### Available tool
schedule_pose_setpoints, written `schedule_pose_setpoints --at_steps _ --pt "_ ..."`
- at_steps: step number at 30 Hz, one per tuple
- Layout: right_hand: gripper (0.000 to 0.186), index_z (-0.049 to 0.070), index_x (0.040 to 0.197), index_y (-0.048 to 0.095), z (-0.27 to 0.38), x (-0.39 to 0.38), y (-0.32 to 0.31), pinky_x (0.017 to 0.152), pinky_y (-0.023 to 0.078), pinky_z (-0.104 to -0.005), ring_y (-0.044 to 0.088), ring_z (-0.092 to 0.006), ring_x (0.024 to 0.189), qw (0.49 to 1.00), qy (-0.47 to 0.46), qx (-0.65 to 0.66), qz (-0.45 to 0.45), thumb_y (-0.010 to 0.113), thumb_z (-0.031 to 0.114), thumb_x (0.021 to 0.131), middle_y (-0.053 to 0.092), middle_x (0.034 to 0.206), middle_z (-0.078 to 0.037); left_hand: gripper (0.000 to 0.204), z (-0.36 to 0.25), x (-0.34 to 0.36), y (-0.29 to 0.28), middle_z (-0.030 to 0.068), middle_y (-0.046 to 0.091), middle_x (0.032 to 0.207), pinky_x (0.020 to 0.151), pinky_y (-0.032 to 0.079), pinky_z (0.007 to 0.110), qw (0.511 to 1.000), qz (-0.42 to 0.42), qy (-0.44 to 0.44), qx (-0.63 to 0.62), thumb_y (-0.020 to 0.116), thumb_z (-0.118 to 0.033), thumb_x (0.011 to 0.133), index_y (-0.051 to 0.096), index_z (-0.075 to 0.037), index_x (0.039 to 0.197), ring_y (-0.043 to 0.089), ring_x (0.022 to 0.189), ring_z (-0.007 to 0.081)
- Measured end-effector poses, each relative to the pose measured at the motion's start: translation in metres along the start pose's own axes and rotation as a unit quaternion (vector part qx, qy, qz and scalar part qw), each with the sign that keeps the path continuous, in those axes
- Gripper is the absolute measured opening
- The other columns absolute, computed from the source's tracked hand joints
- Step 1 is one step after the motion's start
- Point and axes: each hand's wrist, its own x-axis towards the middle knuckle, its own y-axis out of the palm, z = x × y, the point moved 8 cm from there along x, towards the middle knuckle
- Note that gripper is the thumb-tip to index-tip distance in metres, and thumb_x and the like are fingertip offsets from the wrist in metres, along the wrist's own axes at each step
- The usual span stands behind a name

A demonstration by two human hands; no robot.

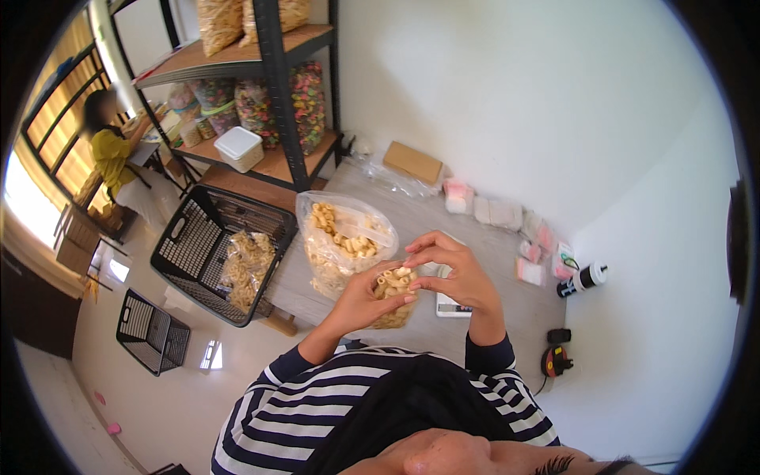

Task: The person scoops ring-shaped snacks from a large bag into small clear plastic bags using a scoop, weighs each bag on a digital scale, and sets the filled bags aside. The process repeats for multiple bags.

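A small clear bag (393,318) of curled, tube-shaped macaroni snacks stands on the grey table, close in front of me. My left hand (364,301) is wrapped round its left side near the top. On the other side my right hand (457,273) has its curved fingertips and thumb at the bag's mouth. The snacks show between the two hands. Just beyond my left hand is a large open clear bag (336,241) of the same snacks. A white scale (453,306) is partly hidden beneath my right hand.
Left of the table, a black basket (198,204) holds filled snack bags (245,269). Beyond it rises a shelf rack (277,87) with bagged snacks. A cardboard box (412,162), small packs (499,212), and a tumbler (582,280) line the wall. A person (119,154) works at far left.
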Motion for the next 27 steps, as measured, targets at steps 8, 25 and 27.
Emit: schedule_pose_setpoints --at_steps 8,25,27 --pt "0.018 0.004 0.097 0.077 -0.035 -0.070 -0.030 0.088 0.051 -0.0333 0.065 -0.0218 0.100 0.991 0.098 0.023 -0.088 0.080 0.008 0.080 0.067 0.106 -0.008 0.046 0.017 0.025 0.063 0.0052 0.068 0.107 0.086 0.051 0.028 0.989 0.143 -0.031 0.015 0.082 -0.016 0.083 0.063 0.000 0.123 0.061 0.098 0.0106" --pt "0.021 -0.004 0.096 0.074 -0.203 -0.187 -0.063 0.073 0.051 -0.0265 0.064 -0.0120 0.078 0.847 0.309 0.058 -0.429 0.077 0.014 0.087 0.073 0.086 -0.008 0.068 0.163 0.046 0.089 0.0199 0.045 0.145 0.104 0.047 0.039 0.981 0.131 -0.134 -0.059 0.070 -0.008 0.092 0.030 -0.003 0.147 0.053 0.129 0.0300" --pt "0.022 -0.004 0.095 0.073 -0.224 -0.201 -0.069 0.071 0.051 -0.0262 0.064 -0.0113 0.076 0.821 0.332 0.026 -0.464 0.077 0.016 0.087 0.073 0.081 -0.007 0.064 0.180 0.040 0.082 0.0181 0.049 0.142 0.105 0.047 0.038 0.979 0.125 -0.150 -0.056 0.071 -0.010 0.093 0.035 -0.002 0.145 0.054 0.129 0.0284"
